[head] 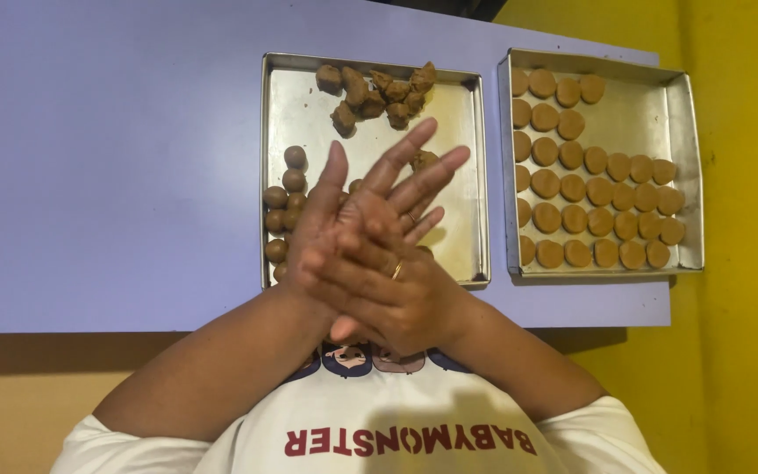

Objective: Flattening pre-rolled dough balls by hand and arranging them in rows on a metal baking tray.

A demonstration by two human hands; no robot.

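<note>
Currently, item by item:

1. Left hand [357, 206]: palm up, fingers spread and straight, released. Its long axis runs from the near left to the far right, over the middle of the left tray.

2. Right hand [388, 294]: laid palm down across the left palm, fingers loosely bent and pointing left, with a gold ring [396, 269] on one finger. The palms are pressed together. Whether anything lies between them cannot be told, as the contact is hidden.

3. Square steel baking tray, left [458, 219]: it sits on the table directly under and beyond the hands.

4. Rough brown dough lumps [377, 95]: clustered along the far edge of the left tray. They lie straight beyond the left fingertips, apart from them. One stray lump sits just behind those fingers. The left hand is the nearer of the two to this pile.

5. Small round brown dough balls [284, 211]: grouped along the left side of the same tray, just beside the left thumb and wrist.

6. Square steel baking tray, right [642, 114]: it stands to the right of the first tray, apart from both hands.

7. Flattened round brown dough discs [594, 197]: set in rows across the right tray, filling its left and near parts. The far right corner is bare metal.

8. Pale lavender table [107, 158]: bears both trays.

9. White printed shirt [379, 421]: at the near edge, below the forearms.

10. Yellow surface [739, 263]: to the right of the table.
</note>
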